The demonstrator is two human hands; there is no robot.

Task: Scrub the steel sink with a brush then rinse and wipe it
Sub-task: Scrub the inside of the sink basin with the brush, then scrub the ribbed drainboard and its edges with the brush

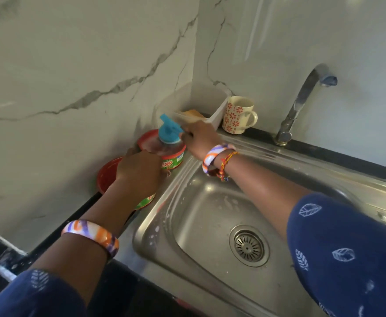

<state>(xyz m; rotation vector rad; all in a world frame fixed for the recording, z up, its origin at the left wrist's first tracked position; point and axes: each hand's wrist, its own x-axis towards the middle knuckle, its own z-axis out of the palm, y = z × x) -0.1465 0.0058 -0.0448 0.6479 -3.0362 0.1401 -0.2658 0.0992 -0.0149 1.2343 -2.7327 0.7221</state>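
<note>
Your left hand point(139, 172) wraps a bottle point(168, 145); right hand point(198, 136) beside its cap, grasp unclear. Sink point(210, 216) below both shows suds, no brush visible. Rinse and wipe likely remain.

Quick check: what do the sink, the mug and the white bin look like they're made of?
Sink: brushed steel, by its grey sheen and streaky reflections. Mug: probably glazed ceramic, cream and glossy with red flower prints. Bin: likely plastic, with thin, matte white walls that look slightly translucent.
</note>
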